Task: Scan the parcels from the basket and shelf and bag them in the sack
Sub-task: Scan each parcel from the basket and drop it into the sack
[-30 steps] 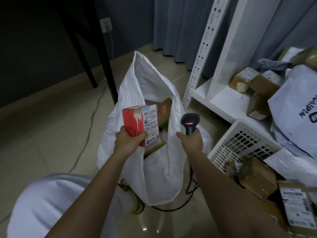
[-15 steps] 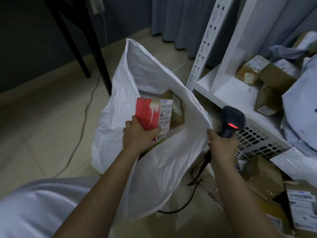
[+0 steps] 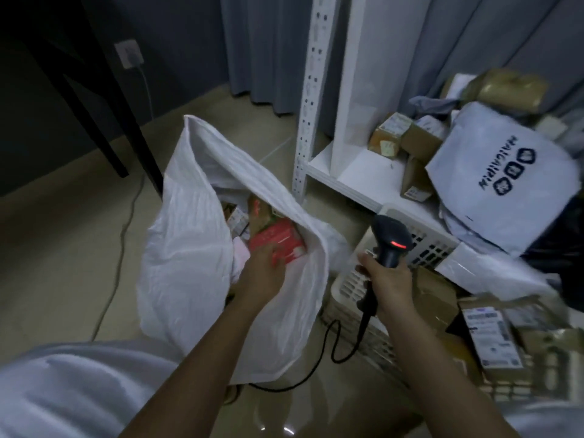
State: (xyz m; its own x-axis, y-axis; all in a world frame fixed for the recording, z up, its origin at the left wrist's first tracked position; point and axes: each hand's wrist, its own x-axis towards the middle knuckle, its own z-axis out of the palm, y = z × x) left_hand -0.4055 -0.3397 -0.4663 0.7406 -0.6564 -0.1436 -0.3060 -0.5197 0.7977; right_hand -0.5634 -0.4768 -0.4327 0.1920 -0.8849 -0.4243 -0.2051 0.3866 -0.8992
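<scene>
Head view: left hand [image 3: 262,273] is down in the sack [image 3: 189,248] with the red box [image 3: 278,240], right hand [image 3: 387,276] clamped round the scanner [image 3: 392,240].

Red carton, glossy and boxy, sits just inside the sack's mouth among other parcels, the left fingers curled on its near edge. Sack is crinkly white woven plastic, mouth gaping, standing on smooth tile. Scanner is matte black, pistol-shaped, a red light glowing on its head, its black cable [image 3: 331,352] looping across the floor. Just beside it, a white perforated plastic basket [image 3: 423,245] packed with brown cardboard boxes. Behind, a white metal shelf [image 3: 347,172] with punched uprights holds small taped cartons and a soft grey mailer [image 3: 502,181] with dark print.
</scene>
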